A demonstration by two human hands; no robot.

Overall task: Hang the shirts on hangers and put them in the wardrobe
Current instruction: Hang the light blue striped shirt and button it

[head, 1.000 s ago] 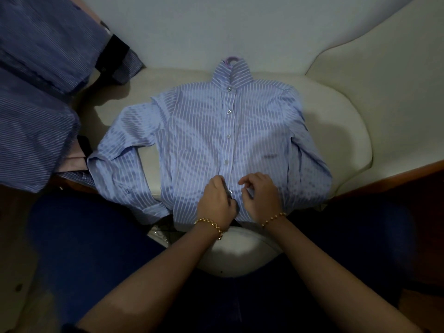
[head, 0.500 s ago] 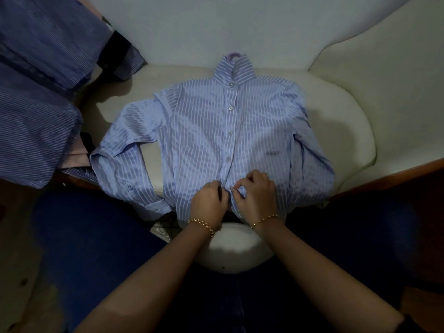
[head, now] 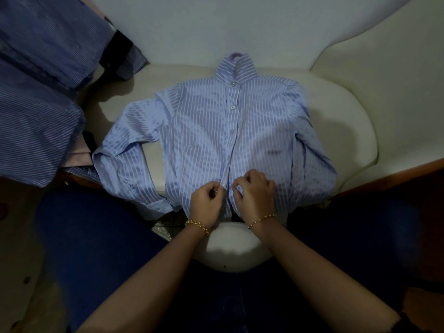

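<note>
- Legible text, numbers, brands, signs: none can be read in the head view.
- Striped shirt (head: 204, 140), centre of the frame: carries a small dark mark (head: 274, 152) on its chest panel, right of the button line. The mark is too small and blurred to read, and it cannot be told whether it is lettering or an emblem.
</note>
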